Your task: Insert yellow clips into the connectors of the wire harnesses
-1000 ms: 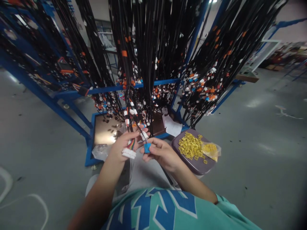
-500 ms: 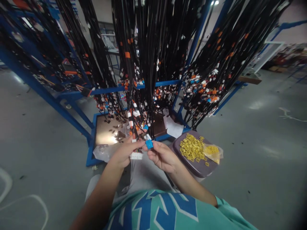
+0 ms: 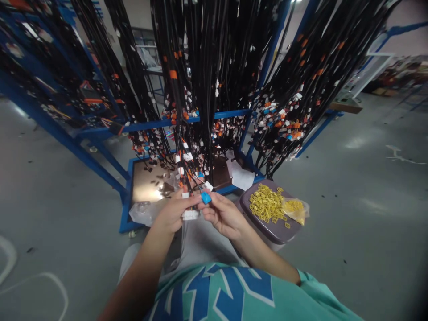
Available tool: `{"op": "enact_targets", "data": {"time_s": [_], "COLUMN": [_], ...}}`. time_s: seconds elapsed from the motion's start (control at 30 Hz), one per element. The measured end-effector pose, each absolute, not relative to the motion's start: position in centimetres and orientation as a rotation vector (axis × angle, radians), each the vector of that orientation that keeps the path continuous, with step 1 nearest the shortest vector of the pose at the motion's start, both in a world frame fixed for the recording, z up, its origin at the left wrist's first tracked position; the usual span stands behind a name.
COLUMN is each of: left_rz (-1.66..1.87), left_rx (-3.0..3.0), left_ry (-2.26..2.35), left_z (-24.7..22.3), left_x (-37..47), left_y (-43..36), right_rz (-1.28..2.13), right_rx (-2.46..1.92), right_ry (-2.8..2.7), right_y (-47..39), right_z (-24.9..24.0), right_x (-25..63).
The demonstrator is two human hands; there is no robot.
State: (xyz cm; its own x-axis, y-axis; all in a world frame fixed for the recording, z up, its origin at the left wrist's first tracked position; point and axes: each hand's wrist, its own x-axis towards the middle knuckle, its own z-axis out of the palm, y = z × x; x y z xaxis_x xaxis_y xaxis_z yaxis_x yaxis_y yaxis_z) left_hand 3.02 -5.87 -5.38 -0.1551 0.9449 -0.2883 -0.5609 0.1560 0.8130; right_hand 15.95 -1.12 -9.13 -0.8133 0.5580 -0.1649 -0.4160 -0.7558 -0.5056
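Note:
My right hand [image 3: 224, 217] pinches a small blue connector [image 3: 206, 198] between thumb and fingers. The connector sits at the end of wires, close to a white tag [image 3: 208, 186]. My left hand [image 3: 173, 211] is closed around the lower end of a hanging wire harness [image 3: 182, 142], and its thumb reaches to the blue connector's left side. Below the left fingers, a wide white connector [image 3: 191, 215] hangs from the same bunch. The fingers hide part of the wires.
Dense bundles of black harnesses hang from a blue metal rack [image 3: 230, 114]. At right, yellow clips [image 3: 265, 203] and a plastic bag [image 3: 297, 209] of yellow pieces lie on a dark stool lid [image 3: 280, 235]. Crumpled clear plastic [image 3: 142, 213] and a white sheet [image 3: 242, 176] lie on the rack base.
The blue connector has turned and tilted in my right fingers. Both hands stay close together, and the view has shifted slightly.

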Motion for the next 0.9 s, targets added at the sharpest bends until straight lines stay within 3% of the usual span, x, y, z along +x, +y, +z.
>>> {"op": "enact_targets", "data": {"time_s": [0.33,0.4,0.47,0.57,0.6,0.73,0.9], "left_rz": [1.446,1.452,1.454,1.475,1.485,1.489,1.472], "left_rx": [0.474,0.438,0.382,0.312,0.307,0.313,0.31], "left_ry": [1.106,1.167,1.267,1.363,1.369,1.364,1.423], "left_z": [-5.6,-5.2,-4.8,-4.4,-4.4,-4.8,-4.8], "left_x": [3.8,4.2,4.5,4.7,4.6,4.2,4.3], "left_y": [-4.8,-4.5,-4.2,-3.8,-3.7,-3.2,-2.6], "right_rz": [2.623,2.433,2.037,1.127,1.007,0.825,0.803], "right_rx": [-0.412,-0.473,-0.748,-1.601,-1.748,-2.097,-2.386], "right_ry": [-0.703,-0.857,-1.005,-1.23,-1.219,-1.259,-1.411], "right_y": [0.2,1.9,4.4,8.9,10.2,14.4,17.3], "right_z": [-11.0,-12.6,-14.6,-18.0,-19.1,-22.8,-26.9], "right_x": [16.9,18.9,22.2,29.7,32.4,40.9,43.7]}}
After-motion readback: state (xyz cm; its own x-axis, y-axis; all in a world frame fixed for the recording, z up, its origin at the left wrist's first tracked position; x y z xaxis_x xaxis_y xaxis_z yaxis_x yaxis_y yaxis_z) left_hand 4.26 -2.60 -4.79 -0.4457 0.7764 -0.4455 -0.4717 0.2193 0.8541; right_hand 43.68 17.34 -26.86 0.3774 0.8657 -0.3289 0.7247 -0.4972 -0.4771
